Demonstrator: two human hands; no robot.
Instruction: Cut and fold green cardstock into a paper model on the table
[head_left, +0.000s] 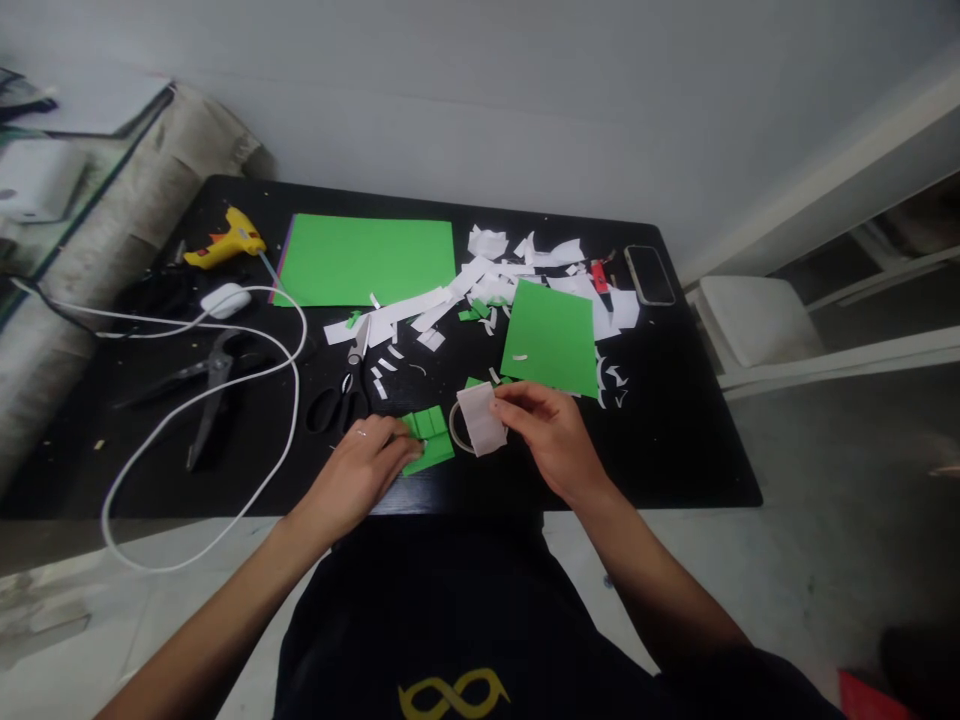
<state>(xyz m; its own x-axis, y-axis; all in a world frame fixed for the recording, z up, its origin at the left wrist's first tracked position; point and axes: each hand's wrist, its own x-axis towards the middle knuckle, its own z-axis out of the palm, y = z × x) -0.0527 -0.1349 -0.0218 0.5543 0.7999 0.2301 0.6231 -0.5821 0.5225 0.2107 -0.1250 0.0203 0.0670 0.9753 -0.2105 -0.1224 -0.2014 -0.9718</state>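
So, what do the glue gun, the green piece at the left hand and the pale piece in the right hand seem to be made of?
Glue gun: probably hard plastic, smooth, judging by its evenly yellow, moulded body.
Green piece: likely paper or thin card, matte, with straight folds.
Pale piece: seemingly paper or card, matte, with straight edges; which one is unclear.

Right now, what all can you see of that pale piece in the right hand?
The pale piece is flat, roughly rectangular and pinkish-white, and looks like paper or thin card. The right hand holds it by its right edge, slightly tilted, broad face showing, over the front part of the black table. It partly hides a ring; whether they touch, I can't tell.
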